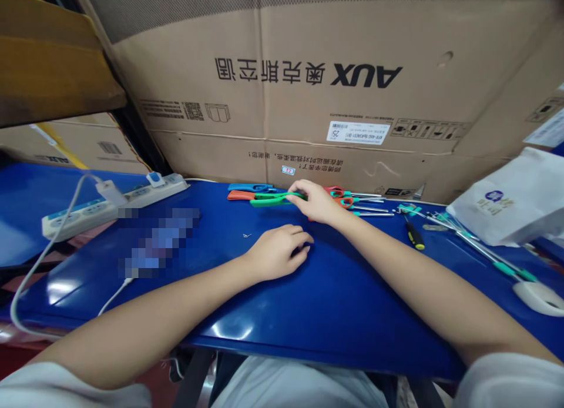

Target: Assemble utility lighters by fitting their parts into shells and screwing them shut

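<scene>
Our right hand [315, 202] has its grip pinched on the green scissors [269, 200] at the far edge of the table [335, 302], left hand [279, 253] lying curled closed and empty, so we'd lift them clear of the blue pair [247, 188] without snagging.

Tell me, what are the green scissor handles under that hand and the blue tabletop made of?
The green-handled scissors, gripped by the right hand: the handles look like moulded plastic, uniformly bright, smooth and slightly shiny. The blue tabletop: hard and glossy, mirroring light patches. It could be painted metal or plastic; I cannot tell which.
</scene>
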Tool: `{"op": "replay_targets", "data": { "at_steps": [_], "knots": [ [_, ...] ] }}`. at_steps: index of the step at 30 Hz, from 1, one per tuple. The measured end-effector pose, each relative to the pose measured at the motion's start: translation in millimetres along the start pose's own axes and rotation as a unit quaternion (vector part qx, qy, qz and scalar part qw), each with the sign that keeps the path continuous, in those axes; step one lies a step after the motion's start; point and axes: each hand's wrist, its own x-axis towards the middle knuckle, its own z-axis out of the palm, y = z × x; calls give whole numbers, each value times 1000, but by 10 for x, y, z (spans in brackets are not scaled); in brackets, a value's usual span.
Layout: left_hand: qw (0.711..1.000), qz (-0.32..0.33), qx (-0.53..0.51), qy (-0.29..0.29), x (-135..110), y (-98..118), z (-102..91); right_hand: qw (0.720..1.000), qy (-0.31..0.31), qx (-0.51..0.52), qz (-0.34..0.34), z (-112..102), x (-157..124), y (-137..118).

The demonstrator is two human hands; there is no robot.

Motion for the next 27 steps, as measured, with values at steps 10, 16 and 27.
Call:
{"op": "replay_targets", "data": {
  "at_steps": [10,16,27],
  "knots": [
    [999,-4,25,26,24,26,-175,989,-77,117,52,-414,-1327,-65],
    [996,-66,-41,-32,66,-151,-6,971,-24,134,194,-450,-1379,102],
    [993,-75,-86,-20,60,-238,9,950,104,142,260,-773,-1332,224]
  ]
}}
